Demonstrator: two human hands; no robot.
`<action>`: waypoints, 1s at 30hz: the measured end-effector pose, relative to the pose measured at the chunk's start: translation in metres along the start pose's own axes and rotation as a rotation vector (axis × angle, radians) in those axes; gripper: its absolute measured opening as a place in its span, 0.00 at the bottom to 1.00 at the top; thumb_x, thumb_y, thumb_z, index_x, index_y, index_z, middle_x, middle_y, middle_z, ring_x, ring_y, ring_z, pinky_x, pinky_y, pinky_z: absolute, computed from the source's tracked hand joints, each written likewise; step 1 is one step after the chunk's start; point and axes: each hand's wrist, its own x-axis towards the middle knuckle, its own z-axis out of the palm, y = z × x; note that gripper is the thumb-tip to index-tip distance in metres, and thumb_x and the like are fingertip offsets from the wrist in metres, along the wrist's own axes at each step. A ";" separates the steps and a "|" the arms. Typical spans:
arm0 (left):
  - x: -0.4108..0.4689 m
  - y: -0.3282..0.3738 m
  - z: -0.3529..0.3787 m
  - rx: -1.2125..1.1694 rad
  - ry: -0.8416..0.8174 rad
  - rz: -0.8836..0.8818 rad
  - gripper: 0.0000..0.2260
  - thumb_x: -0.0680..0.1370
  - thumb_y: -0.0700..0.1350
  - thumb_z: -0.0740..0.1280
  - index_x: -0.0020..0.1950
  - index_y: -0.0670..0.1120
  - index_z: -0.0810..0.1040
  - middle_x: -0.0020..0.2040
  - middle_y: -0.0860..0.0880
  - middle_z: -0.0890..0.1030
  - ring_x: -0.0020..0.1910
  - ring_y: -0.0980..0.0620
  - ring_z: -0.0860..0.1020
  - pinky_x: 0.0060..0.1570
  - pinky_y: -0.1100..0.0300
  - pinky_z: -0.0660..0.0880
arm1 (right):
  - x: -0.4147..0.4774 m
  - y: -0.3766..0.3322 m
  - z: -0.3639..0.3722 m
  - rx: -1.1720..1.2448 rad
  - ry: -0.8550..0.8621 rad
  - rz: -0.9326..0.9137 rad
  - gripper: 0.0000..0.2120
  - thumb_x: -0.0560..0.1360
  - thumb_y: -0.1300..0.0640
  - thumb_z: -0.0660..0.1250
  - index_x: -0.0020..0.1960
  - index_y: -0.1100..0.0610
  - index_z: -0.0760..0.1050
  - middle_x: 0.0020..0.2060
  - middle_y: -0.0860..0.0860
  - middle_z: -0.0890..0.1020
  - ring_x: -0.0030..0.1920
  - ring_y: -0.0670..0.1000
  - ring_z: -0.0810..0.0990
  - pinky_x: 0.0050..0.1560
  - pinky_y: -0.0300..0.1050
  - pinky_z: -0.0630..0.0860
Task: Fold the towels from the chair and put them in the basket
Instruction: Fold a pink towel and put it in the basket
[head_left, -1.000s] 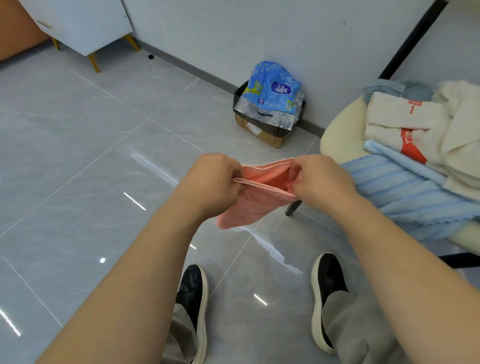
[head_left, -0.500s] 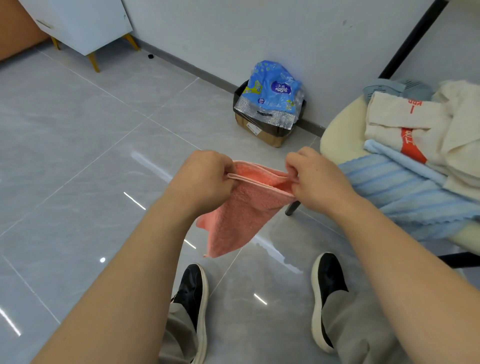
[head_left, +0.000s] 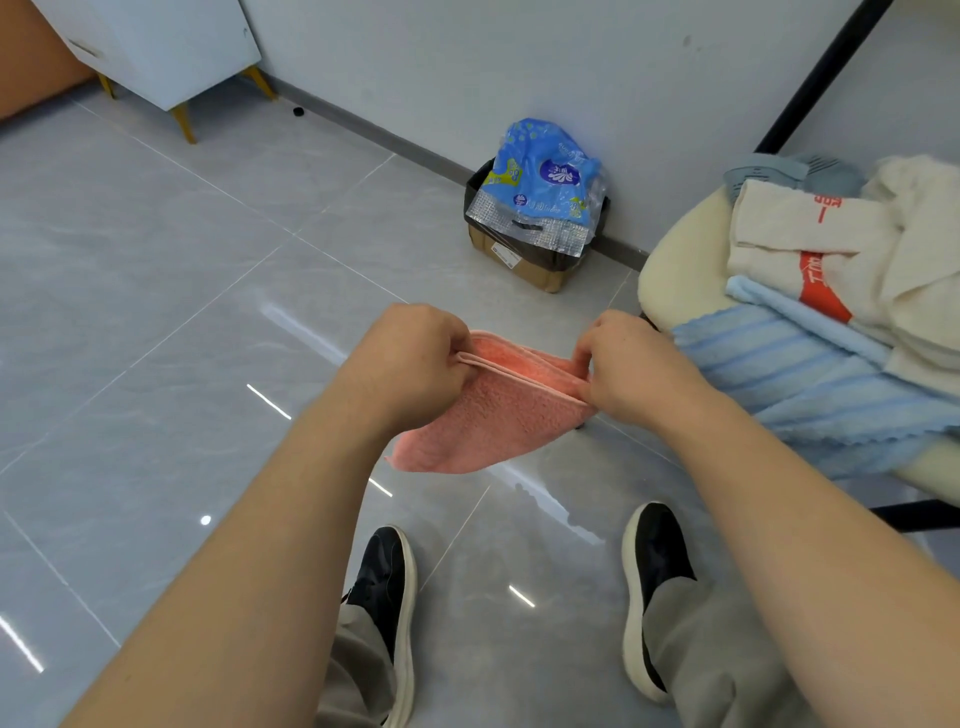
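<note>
A small pink towel (head_left: 498, 415) hangs doubled over in the air in front of me, above the floor. My left hand (head_left: 410, 358) pinches its top edge at the left end and my right hand (head_left: 634, 364) pinches the right end, both fists curled round the hem. On the cream chair (head_left: 680, 260) at the right lie a light blue striped towel (head_left: 800, 384), a white towel with red print (head_left: 800, 244) and a grey-blue cloth (head_left: 789, 174). No basket is in view.
A cardboard box lined with a black bag (head_left: 524, 260) holds a blue plastic pack (head_left: 545, 176) by the wall. A white cabinet on gold legs (head_left: 156, 47) stands at the far left. A black pole (head_left: 821, 73) rises behind the chair. My shoes (head_left: 384, 587) stand on grey tiles.
My hands have moved apart, stretching the towel's top edge. Its hanging lower part swung down half a second ago and now lies shorter and wider.
</note>
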 end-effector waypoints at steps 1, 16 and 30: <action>0.000 0.000 0.000 0.008 -0.006 0.000 0.07 0.74 0.42 0.68 0.47 0.47 0.86 0.43 0.47 0.84 0.46 0.47 0.79 0.43 0.58 0.73 | 0.000 -0.001 0.000 -0.026 -0.036 0.014 0.05 0.72 0.51 0.72 0.40 0.52 0.81 0.43 0.50 0.77 0.42 0.53 0.79 0.41 0.48 0.79; -0.002 0.000 0.002 0.101 -0.188 -0.002 0.05 0.75 0.40 0.67 0.42 0.47 0.80 0.39 0.48 0.79 0.42 0.48 0.77 0.37 0.57 0.73 | 0.000 -0.011 -0.006 0.353 -0.226 0.411 0.09 0.72 0.62 0.63 0.44 0.64 0.81 0.27 0.54 0.84 0.33 0.54 0.86 0.43 0.54 0.85; -0.001 -0.002 0.001 0.094 -0.152 -0.008 0.08 0.70 0.37 0.66 0.35 0.48 0.74 0.34 0.50 0.76 0.39 0.48 0.74 0.33 0.58 0.69 | 0.001 -0.011 -0.012 0.265 -0.074 0.276 0.16 0.71 0.69 0.62 0.36 0.51 0.80 0.36 0.48 0.81 0.42 0.52 0.78 0.38 0.40 0.71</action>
